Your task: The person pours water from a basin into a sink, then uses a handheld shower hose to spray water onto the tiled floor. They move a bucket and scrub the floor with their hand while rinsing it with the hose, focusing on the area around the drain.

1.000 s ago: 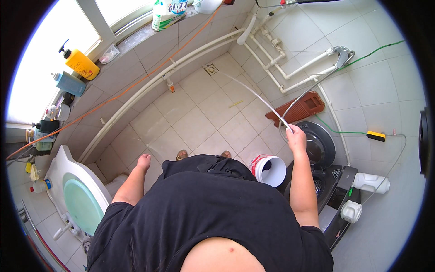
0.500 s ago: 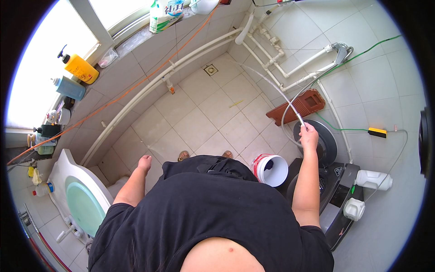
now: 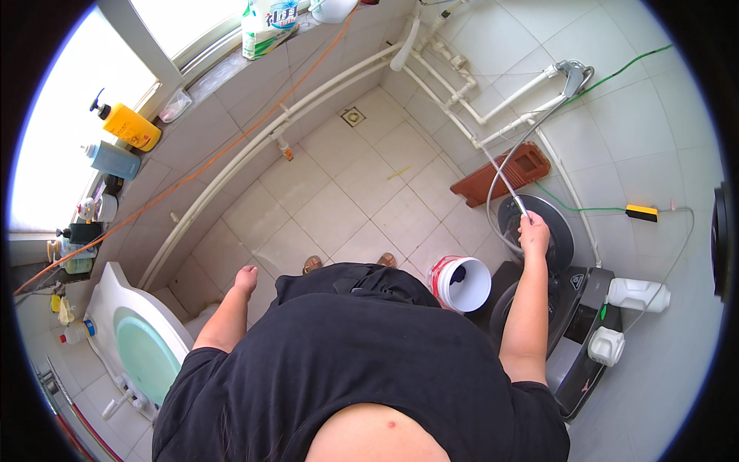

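In my right hand point(image 3: 534, 234) is the silver end of a shower hose point(image 3: 525, 209), with my fingers wrapped round it. The grey hose loops down to it from the wall tap point(image 3: 573, 77). My hand is over the open round door point(image 3: 556, 223) of a black washing machine point(image 3: 566, 331). My left hand point(image 3: 246, 277) hangs at my left side, its fingers curled in and nothing visible in them. Between my legs and the machine stands a white bucket point(image 3: 479, 286) with a dark cloth point(image 3: 459, 274) inside.
A brown plastic board point(image 3: 504, 174) leans by the right wall pipes. White jugs point(image 3: 606, 346) stand on the machine. At left are a washbasin point(image 3: 173, 316) with a green bowl point(image 3: 146, 350) and bottles point(image 3: 129, 126) on the sill. An orange cord point(image 3: 223, 146) runs along the wall.
My right hand has shifted slightly right and down with the hose end. The thin pale stream reaching far ahead of the hose before no longer shows that far. My left hand stays put.
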Available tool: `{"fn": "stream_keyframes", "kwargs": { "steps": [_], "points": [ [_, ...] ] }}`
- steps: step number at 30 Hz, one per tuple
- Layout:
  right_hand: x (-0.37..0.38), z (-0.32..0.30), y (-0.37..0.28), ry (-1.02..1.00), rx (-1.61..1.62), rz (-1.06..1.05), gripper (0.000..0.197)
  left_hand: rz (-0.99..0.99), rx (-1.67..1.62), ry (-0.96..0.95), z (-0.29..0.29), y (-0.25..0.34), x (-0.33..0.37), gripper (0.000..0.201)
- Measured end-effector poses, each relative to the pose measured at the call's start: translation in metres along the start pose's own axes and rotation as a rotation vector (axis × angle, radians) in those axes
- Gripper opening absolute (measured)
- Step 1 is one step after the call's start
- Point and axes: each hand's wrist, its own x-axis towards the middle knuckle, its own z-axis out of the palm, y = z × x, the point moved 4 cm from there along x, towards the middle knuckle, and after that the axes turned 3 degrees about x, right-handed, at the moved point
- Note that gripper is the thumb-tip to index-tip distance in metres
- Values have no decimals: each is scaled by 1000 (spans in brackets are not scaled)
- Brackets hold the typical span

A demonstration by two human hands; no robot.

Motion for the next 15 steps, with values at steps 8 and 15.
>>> {"fn": "stream_keyframes", "kwargs": {
  "steps": [8,15],
  "points": [
    [-5,6,-1,-78,32,-31,23,8,37,-2,2,13,2,36],
    [-13,0,-8,-83,38,-26,22,8,26,-21,7,12,5,36]
  ]
}}
